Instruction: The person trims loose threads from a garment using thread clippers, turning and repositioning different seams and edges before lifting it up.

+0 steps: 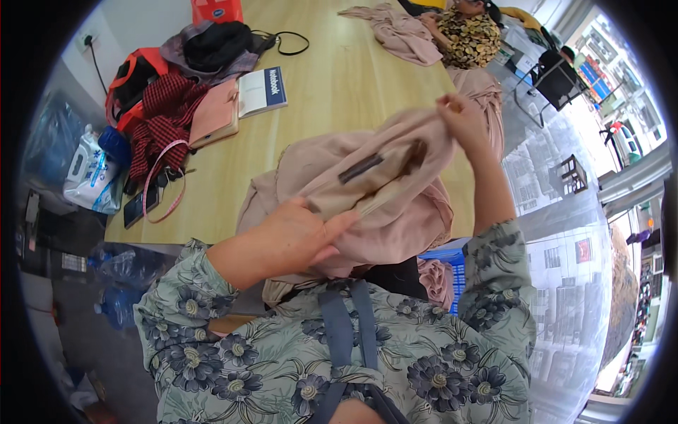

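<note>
A dusty-pink garment [311, 166] of soft cloth lies bunched on the near edge of the table, partly raised between my hands. Its opening faces up and shows a beige lining with a small dark label [360, 169]. My left hand [300, 233] grips the near left part of the opening's edge, thumb on top and the other fingers mostly under the cloth. At the far right end of the opening, my right hand [459, 116] pinches the edge and holds it stretched and lifted. The garment's lower folds hang over the table's front edge.
On the wooden table [332, 78] lie notebooks [261, 92], a red checked cloth [166, 99], a pink tape measure [147, 187] and a phone [134, 208]. Another person [470, 39] handles similar pink cloth at the far right. A blue basket [458, 272] with pink cloth stands below.
</note>
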A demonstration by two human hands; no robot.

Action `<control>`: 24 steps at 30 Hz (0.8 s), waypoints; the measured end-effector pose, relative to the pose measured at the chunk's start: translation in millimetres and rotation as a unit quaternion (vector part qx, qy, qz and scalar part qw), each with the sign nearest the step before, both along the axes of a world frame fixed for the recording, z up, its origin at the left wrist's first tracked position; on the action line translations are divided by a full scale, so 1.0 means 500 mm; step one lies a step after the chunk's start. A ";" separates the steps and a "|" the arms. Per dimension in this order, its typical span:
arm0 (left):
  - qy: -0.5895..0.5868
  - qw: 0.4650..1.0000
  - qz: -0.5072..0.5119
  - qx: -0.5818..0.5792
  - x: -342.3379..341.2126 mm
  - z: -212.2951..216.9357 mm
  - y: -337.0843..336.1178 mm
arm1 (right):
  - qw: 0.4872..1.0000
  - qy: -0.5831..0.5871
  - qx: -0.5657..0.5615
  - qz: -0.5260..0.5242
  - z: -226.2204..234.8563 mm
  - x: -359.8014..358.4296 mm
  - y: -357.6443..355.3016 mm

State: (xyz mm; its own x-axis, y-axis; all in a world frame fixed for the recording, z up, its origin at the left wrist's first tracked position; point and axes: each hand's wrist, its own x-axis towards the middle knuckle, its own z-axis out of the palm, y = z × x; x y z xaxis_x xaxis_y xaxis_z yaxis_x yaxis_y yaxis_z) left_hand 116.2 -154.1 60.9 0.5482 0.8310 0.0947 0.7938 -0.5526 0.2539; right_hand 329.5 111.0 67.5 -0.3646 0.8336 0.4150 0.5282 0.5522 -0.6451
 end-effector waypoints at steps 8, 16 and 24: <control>0.070 0.992 0.016 -0.102 -0.016 -0.065 0.004 | 0.990 -0.039 -0.099 0.088 -0.110 0.008 -0.133; 0.026 0.997 0.000 -0.075 0.001 -0.061 0.030 | 0.981 -0.175 0.065 0.059 -0.172 0.019 -0.189; 0.050 0.992 0.071 -0.096 -0.014 -0.038 -0.020 | 0.998 -0.060 0.002 0.013 -0.208 -0.030 -0.164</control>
